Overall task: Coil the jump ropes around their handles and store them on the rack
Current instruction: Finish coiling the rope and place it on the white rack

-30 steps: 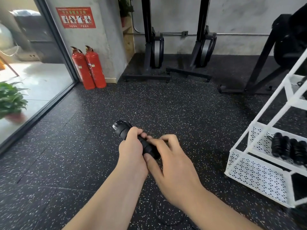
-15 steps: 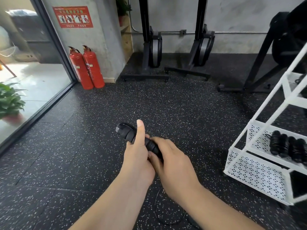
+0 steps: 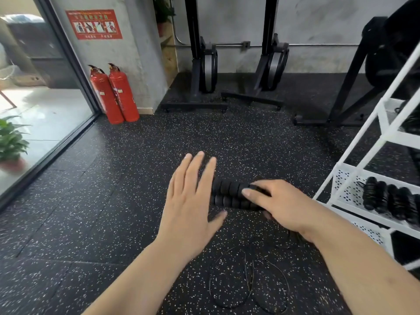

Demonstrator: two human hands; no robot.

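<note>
The two black ribbed jump rope handles lie side by side and level above the speckled floor, left of the white rack. Their thin cord hangs in loose loops below. Half a second ago both hands held them tilted; now only the right hand grips them, and the left hand has let go, its fingers straight.

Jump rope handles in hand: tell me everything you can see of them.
The handles are two black ribbed cylinders, foam-like, held side by side and roughly level above the floor. The right hand grips their right end; the open left hand covers their left end. Thin black cord loops loosely below.
</note>
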